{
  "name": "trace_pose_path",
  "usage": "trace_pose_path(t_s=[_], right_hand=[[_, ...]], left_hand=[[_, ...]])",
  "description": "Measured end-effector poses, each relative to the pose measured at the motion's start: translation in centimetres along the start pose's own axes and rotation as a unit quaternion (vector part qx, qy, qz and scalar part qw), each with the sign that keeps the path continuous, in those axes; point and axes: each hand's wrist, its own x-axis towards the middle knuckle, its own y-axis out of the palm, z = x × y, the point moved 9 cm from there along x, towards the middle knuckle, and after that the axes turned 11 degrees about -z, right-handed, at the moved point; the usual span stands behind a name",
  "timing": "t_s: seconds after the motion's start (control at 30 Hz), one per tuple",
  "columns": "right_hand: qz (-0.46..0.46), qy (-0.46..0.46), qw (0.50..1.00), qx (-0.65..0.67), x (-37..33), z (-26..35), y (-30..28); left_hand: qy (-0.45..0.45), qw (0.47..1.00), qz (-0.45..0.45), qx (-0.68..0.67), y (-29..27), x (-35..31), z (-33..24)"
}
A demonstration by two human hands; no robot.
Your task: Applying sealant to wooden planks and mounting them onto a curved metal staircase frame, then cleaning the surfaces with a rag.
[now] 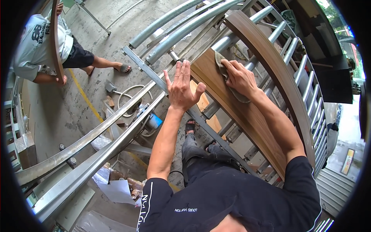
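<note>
My right hand (239,77) presses a grey-green cloth (223,70) onto a flat brown wood-grain board (257,121), its fingers closed over the cloth. The board lies slantwise across a metal roller frame. To its left, my left hand (183,88) is held with fingers stretched out and thumb apart, holding nothing. It is beside the board's far left end, over the frame's grey bar (150,73); whether it touches either cannot be told. A curved brown wood-grain strip (276,54) arches along the board's right side, over the rollers.
Metal rollers (305,71) line the right, and long metal rails (104,133) run to the lower left. A co-worker (46,48) at the upper left holds a curved brown strip (57,46). A blue-and-white container (154,121) and a hose lie on the floor, near white sheets (118,191).
</note>
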Motion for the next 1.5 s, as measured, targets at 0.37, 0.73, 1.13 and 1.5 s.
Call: trace_pose_path(t_s=[0.37,0.73,1.13,1.5], right_hand=[[-0.046,0.011,0.999,-0.011,-3.9,-0.2,-1.5],[-0.129,0.027,0.991,0.016,-1.7,1.6,0.4],[-0.029,0.255,0.956,-0.14,-37.6,-3.0,-13.7],[-0.065,0.11,0.992,-0.022,-17.9,-2.9,-6.7]], left_hand=[[-0.001,1.0,-0.008,0.004,0.1,0.0,0.7],[0.042,0.999,0.002,0.017,1.6,0.3,-0.6],[0.157,0.982,0.026,0.107,1.5,0.2,-2.2],[0.151,0.986,0.051,0.058,2.0,-0.4,-2.9]])
